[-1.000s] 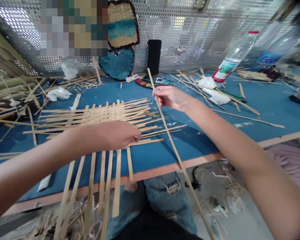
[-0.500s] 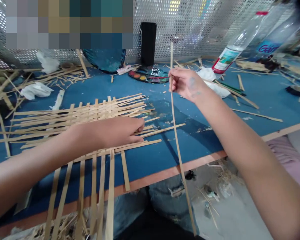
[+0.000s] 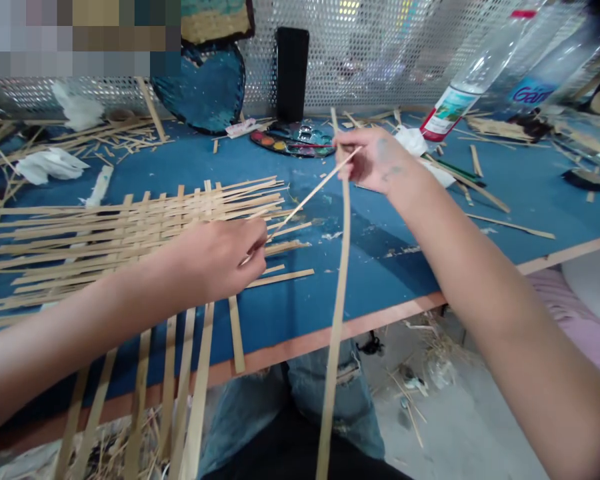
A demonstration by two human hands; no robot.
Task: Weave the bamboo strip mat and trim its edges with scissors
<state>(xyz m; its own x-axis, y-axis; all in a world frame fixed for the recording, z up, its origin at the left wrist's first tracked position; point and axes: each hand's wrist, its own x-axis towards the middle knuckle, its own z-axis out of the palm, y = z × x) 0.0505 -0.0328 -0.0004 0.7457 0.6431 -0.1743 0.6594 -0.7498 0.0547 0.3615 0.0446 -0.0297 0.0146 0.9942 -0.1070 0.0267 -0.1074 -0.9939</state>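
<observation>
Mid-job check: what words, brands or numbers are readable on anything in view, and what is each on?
"Gar", with the end unclear: blue label on the large clear plastic bottle.
Label on the smaller red-capped bottle: too small and blurred to read.

- Your worktop [image 3: 390, 267]: blue top, chipped in patches, pale wooden edge [image 3: 330, 330] toward you.
- Left of you, flat on it: woven bamboo mat [image 3: 130, 230], its ends unwoven.
- Far side: watercolour palette [image 3: 293, 141], upright black box [image 3: 293, 73], blue heart-shaped mat [image 3: 200, 87].
- Crumpled tissue [image 3: 47, 165] at far left; more tissue [image 3: 410, 141] at far right.
- Your right: loose bamboo strips [image 3: 510, 227], scattered; tilted plastic bottle [image 3: 447, 113] beyond them.
</observation>
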